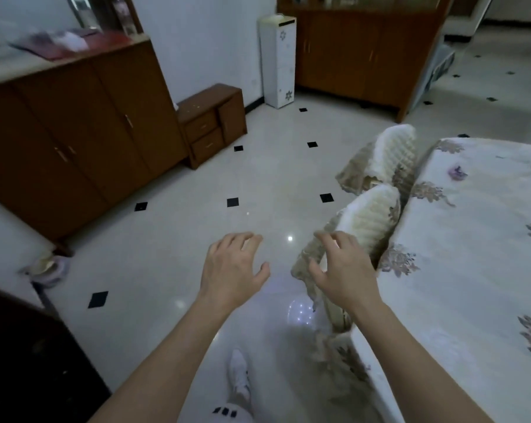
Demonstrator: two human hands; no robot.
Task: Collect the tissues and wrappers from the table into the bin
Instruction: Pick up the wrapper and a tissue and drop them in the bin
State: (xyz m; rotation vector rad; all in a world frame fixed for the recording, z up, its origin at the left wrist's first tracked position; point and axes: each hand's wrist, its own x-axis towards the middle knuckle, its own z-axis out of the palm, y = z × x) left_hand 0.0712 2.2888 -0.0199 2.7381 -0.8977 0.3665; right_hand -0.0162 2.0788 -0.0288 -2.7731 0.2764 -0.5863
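My left hand (232,268) and my right hand (342,271) are both held out in front of me over the glossy tiled floor, fingers spread and empty. The table (471,239) with a floral cloth runs along the right side; my right hand hovers just left of its edge, over a covered chair back (364,221). No tissues or wrappers show on the visible part of the cloth. I see no bin that I can be sure of. My white shoe (239,380) is below on the floor.
A second covered chair (392,154) stands further along the table. Brown cabinets (75,141) line the left wall, with a small drawer unit (212,123) and a white narrow stand (278,62) beyond. Another wooden cabinet (364,47) is at the back. A dark object (29,361) fills the lower left.
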